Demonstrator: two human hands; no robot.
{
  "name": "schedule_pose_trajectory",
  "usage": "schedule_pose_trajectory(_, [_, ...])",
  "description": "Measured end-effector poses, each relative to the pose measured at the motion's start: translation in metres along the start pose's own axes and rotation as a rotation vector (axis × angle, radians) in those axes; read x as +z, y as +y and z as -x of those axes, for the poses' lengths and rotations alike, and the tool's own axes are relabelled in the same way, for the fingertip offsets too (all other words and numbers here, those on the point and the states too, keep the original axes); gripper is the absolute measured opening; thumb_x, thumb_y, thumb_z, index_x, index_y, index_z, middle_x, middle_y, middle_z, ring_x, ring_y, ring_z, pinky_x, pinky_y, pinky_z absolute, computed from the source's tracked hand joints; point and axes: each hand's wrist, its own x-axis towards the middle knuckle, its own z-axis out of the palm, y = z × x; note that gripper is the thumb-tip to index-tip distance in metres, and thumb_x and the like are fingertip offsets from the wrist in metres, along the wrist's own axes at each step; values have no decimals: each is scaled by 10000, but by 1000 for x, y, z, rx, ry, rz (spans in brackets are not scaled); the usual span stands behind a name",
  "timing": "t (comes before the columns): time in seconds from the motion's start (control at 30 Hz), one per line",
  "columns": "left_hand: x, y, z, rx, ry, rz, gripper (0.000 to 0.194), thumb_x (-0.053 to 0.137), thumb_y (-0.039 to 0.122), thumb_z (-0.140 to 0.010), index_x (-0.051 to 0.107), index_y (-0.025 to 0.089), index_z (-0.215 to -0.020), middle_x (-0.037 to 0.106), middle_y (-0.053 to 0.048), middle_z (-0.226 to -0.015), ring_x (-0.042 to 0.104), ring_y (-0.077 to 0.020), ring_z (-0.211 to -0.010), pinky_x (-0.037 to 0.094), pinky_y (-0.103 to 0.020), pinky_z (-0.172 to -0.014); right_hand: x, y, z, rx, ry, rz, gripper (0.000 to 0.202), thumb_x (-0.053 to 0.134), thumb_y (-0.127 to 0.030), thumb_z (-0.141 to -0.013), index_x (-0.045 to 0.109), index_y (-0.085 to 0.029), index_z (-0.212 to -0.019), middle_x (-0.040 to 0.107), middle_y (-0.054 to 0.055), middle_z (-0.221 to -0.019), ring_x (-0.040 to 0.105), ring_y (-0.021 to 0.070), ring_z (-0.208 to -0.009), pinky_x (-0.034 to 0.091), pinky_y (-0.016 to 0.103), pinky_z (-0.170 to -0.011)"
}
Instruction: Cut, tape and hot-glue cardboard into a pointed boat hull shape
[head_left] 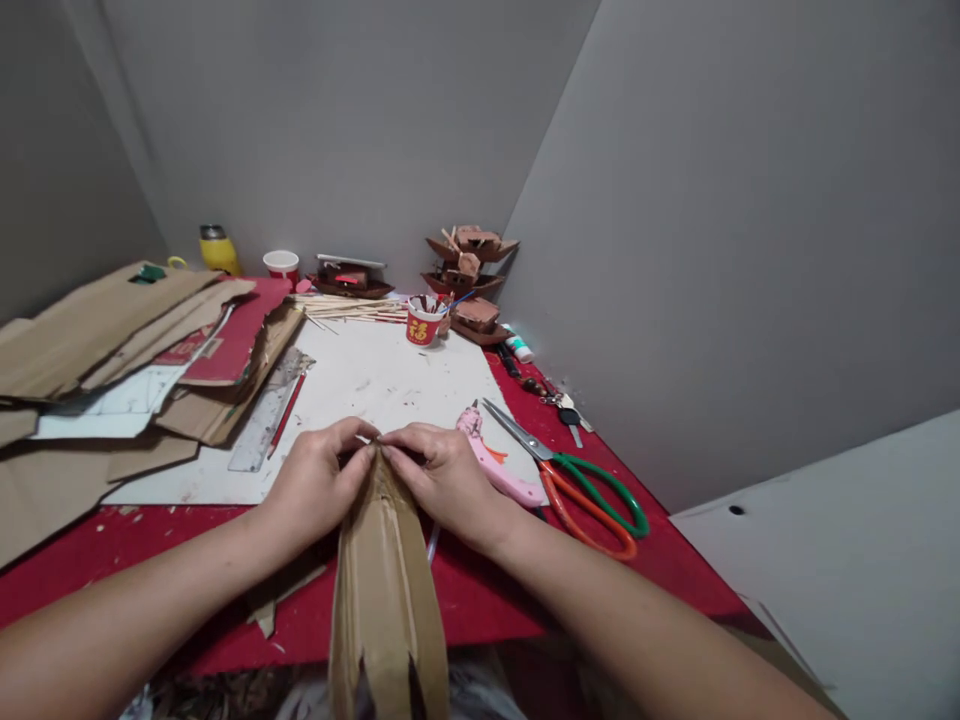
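Note:
A long folded piece of brown cardboard [386, 580] narrows to a tip at its far end and reaches past the table's near edge toward me. Slits show in its near end. My left hand [319, 475] pinches the tip from the left with thumb and forefinger. From the right, my right hand [442, 475] pinches the same tip, and the fingertips of both hands nearly meet. Just right of my right hand lie a pink glue gun [499, 465] and scissors [570, 485] with one green and one orange handle.
Torn cardboard sheets [97, 340] pile up at left, beside a ruler [262, 420] and a red pencil [287, 415]. A white board [360, 375] covers part of the red table. Behind are wooden sticks [360, 308], a red paper cup [422, 325] and several small brown model boats [465, 282]. Keys [570, 415] lie right.

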Motion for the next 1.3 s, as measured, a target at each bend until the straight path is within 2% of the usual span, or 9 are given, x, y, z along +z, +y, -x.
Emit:
schedule_pose_trajectory(0.23, [-2,0,-1,46,1,-95,158,495,196,-853,616,175,-754,655,-9,-680,608,-162,-655,444,-259,-620,-1,-4,-2,117,-73,-64,155,558,-89,-828,701,-149,-831,727,70,-797,654,167,-735,482,271,-709])
schedule_pose_trajectory(0.43, [-11,7,-4,77,102,-121,159,497,197,-845,607,173,-733,631,2,-649,580,-146,-615,427,-245,-593,-7,-9,-2,272,-78,-208,128,567,-238,-833,640,-137,-865,638,19,-702,577,133,-633,438,226,-583])
schedule_pose_trajectory(0.5, [-16,10,-5,81,162,-128,153,504,206,-842,608,170,-735,626,1,-647,569,-144,-604,420,-247,-589,-10,-13,-3,358,-166,-277,174,573,-288,-821,632,-131,-865,595,3,-689,534,121,-609,397,211,-532])
schedule_pose_trajectory(0.6, [-19,13,-4,90,232,-133,141,519,217,-835,609,168,-738,620,1,-646,561,-140,-593,413,-249,-590,-14,-18,-4,445,-367,-365,174,567,-291,-796,604,-137,-724,502,-26,-626,452,102,-570,319,202,-484])
schedule_pose_trajectory(0.7, [-17,15,-2,94,254,-121,130,527,216,-831,618,164,-752,637,-7,-677,578,-143,-622,424,-253,-620,-14,-19,-5,533,-442,-462,145,536,-234,-767,562,-145,-655,459,-40,-587,414,93,-540,297,204,-478])
schedule_pose_trajectory(0.93, [-13,15,-4,29,183,13,236,524,322,-876,668,151,-801,673,-18,-702,603,-143,-633,464,-226,-583,-14,-15,-6,638,-446,-578,152,558,-274,-701,562,-161,-599,519,-38,-535,440,102,-472,315,217,-463])
schedule_pose_trajectory(1.13, [-21,10,-10,-159,240,359,484,508,510,-873,595,141,-1174,710,-40,-763,655,-164,-675,528,-262,-636,-16,-11,-6,705,-362,-730,134,627,-285,-660,624,-164,-603,608,-33,-556,518,117,-499,372,223,-512])
schedule_pose_trajectory(1.2, [-24,5,-13,-229,268,484,462,498,543,-866,625,150,-1071,713,-39,-751,659,-153,-643,532,-257,-619,-17,-9,-7,736,-291,-776,145,649,-305,-656,638,-162,-628,634,-24,-582,537,122,-514,383,225,-519])
schedule_pose_trajectory(1.3, [-25,-1,-19,-294,261,558,370,573,519,-829,610,155,-774,708,-28,-720,652,-130,-594,529,-241,-602,-18,-5,-9,761,-160,-846,195,662,-358,-662,632,-167,-686,648,-19,-620,560,127,-550,403,228,-550])
